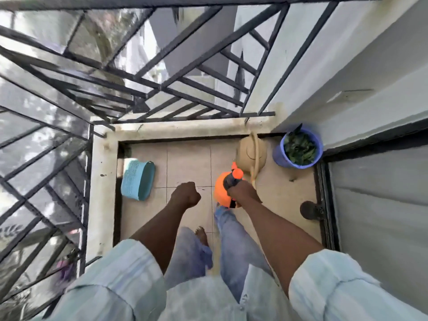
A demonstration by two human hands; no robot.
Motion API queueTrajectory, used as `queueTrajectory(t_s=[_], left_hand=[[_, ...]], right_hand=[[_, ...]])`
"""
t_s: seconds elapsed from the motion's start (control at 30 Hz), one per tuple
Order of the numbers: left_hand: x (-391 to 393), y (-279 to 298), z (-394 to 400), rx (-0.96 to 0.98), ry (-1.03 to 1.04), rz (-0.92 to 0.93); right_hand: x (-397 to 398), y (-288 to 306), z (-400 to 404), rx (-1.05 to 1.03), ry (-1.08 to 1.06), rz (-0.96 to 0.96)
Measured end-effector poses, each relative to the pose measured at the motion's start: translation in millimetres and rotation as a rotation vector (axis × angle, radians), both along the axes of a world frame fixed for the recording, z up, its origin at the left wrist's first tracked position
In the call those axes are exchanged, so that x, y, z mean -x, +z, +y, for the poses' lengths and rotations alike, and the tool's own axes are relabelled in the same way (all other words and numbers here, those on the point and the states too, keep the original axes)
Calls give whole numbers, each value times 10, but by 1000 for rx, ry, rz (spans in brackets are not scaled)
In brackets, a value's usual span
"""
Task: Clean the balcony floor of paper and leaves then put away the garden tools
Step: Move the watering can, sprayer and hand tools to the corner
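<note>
To the left of both hands a light blue perforated plastic basket (138, 180) lay on its side on the tiled balcony floor (187, 163), and the left hand (187, 194) hung curled into a fist, holding nothing. The right hand (243, 190) gripped the dark handle of the round orange plastic spray bottle (222, 190). Just beyond that hand stood the beige plastic watering can (251, 154), its long axis pointing away from the person, and further right a blue plastic bucket of green leaves (298, 150); the right hand was the nearer to both.
</note>
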State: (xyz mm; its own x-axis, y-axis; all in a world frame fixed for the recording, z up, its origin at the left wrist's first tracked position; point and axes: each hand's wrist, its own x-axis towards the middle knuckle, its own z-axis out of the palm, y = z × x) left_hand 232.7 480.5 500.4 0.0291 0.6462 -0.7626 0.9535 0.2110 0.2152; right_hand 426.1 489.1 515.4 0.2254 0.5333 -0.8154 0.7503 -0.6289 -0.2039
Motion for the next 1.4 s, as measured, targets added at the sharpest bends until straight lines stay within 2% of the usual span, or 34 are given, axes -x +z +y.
queueTrajectory(t_s=[0.17, 0.43, 0.7, 0.9, 1.1, 1.23, 1.4], left_hand=[[-129, -684, 723, 50, 96, -14], [-303, -2127, 1468, 35, 122, -75], [-279, -2745, 1501, 38, 151, -79], [-206, -2893, 1455, 68, 120, -68], [-218, -2767, 1484, 97, 108, -47], [-304, -2534, 1548, 88, 104, -64], [-407, -1902, 1571, 82, 92, -98]], right_hand=[[-38, -842, 712, 7, -38, -4], [-77, -2328, 1564, -66, -165, -58], [-76, -3160, 1933, -95, -170, -67], [-93, -3362, 1959, -96, -205, 0], [-152, -3306, 1804, -83, -191, -11], [-139, -3022, 1682, -69, -95, -84], [-67, -2264, 1497, -118, 18, -60]])
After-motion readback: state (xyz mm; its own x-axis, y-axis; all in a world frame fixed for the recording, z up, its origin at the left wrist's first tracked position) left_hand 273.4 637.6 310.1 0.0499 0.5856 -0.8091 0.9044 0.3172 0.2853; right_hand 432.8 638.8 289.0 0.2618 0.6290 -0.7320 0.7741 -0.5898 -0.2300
